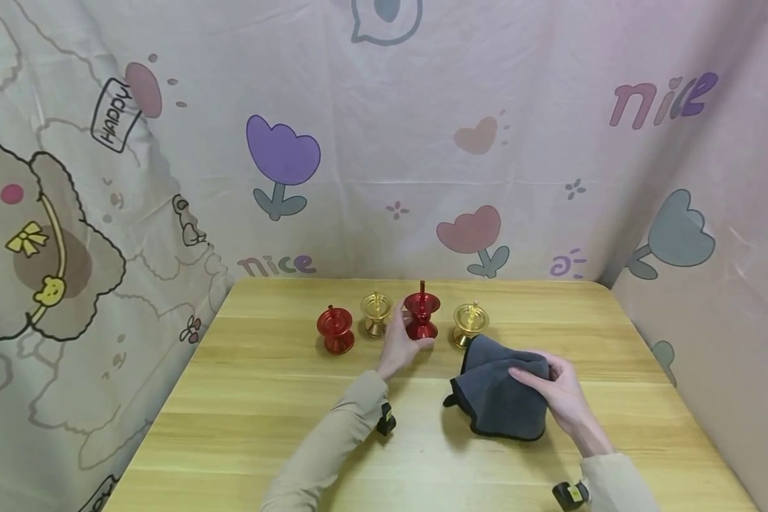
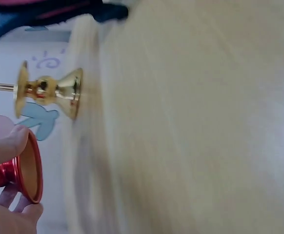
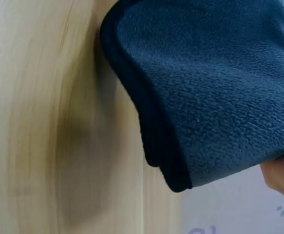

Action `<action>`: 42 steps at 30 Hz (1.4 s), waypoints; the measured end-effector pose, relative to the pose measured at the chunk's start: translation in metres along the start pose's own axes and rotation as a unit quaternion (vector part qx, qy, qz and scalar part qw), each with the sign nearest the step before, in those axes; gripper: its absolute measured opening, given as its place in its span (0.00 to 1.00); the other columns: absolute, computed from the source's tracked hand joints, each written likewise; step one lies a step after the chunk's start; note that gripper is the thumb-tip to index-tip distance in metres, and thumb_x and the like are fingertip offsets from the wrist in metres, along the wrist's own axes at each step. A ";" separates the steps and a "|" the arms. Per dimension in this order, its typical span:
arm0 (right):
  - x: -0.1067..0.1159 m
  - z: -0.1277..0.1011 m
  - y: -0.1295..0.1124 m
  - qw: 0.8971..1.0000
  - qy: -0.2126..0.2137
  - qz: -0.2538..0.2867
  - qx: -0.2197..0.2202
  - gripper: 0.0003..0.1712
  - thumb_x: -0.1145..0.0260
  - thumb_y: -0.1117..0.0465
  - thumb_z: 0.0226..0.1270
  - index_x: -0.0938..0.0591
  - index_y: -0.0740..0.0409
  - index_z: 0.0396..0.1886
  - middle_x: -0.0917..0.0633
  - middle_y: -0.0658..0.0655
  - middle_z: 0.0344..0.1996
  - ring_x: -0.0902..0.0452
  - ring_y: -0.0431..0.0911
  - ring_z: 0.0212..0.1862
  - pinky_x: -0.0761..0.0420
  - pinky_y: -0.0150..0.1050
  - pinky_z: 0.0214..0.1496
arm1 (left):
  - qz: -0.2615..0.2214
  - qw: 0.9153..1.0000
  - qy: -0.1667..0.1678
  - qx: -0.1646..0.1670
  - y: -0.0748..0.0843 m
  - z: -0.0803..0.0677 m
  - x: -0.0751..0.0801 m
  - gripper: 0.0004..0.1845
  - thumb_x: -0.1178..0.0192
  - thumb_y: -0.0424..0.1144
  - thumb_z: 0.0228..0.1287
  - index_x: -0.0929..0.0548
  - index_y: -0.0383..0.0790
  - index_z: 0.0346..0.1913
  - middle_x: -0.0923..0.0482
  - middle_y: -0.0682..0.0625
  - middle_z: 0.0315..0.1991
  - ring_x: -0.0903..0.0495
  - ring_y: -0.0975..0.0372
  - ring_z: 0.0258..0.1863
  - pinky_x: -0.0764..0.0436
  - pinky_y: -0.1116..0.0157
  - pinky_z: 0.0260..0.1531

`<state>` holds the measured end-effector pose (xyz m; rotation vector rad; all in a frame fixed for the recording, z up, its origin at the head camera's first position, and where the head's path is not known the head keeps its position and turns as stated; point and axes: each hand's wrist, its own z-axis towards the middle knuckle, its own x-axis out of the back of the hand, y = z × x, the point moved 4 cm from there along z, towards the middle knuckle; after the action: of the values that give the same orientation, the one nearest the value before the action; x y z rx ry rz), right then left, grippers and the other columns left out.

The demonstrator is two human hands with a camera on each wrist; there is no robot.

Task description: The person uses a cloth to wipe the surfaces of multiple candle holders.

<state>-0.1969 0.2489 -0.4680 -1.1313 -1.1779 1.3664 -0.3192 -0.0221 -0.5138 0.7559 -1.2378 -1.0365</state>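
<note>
My left hand [image 1: 402, 344] grips a shiny red candle holder [image 1: 422, 304] with a thin spike on its dish. In the left wrist view its flared base [image 2: 30, 168] shows its tan underside, lifted off the wood, with thumb and fingers about it. My right hand [image 1: 566, 398] pinches a folded dark grey cloth [image 1: 508, 395] with black edging between thumb and fingers. Seen from the right wrist, the cloth [image 3: 225, 92] hangs over the table, its shadow beneath it. A gold candle holder [image 1: 471, 321] stands just behind the cloth.
Left of my left hand stand another gold candle holder [image 1: 376, 313] and a second red one [image 1: 337, 331], both at the back of the wooden table [image 1: 249, 427]. A patterned curtain [image 1: 371, 142] hangs behind the table's far edge.
</note>
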 end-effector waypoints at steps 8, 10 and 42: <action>-0.001 -0.006 0.002 0.998 -0.023 0.048 -0.016 0.16 0.40 0.72 0.72 0.13 0.52 0.49 0.11 0.45 0.42 0.13 0.40 0.44 0.11 0.36 0.44 | 0.031 0.999 0.025 0.014 -0.017 0.011 -0.015 0.56 0.22 0.27 0.46 0.45 0.36 0.77 0.21 0.36 0.60 0.22 0.46 0.63 0.29 0.48 0.71; -0.001 -0.007 0.002 0.998 -0.033 0.053 -0.018 0.16 0.41 0.72 0.73 0.13 0.52 0.50 0.11 0.45 0.43 0.13 0.40 0.44 0.11 0.36 0.44 | 0.033 0.999 0.030 0.016 -0.020 0.013 -0.017 0.56 0.22 0.26 0.46 0.44 0.36 0.77 0.21 0.35 0.59 0.22 0.46 0.62 0.28 0.49 0.70; -0.007 -0.004 0.005 0.999 -0.003 0.044 -0.024 0.16 0.37 0.73 0.69 0.16 0.54 0.52 0.11 0.44 0.42 0.12 0.40 0.44 0.11 0.37 0.45 | 0.078 0.997 0.005 0.025 -0.017 0.006 -0.025 0.54 0.28 0.25 0.53 0.50 0.35 0.79 0.34 0.30 0.71 0.32 0.41 0.71 0.32 0.46 0.73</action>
<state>-0.1928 0.2415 -0.4734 -1.2266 -1.1829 1.4146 -0.3291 -0.0055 -0.5377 0.6892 -1.2974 -0.8759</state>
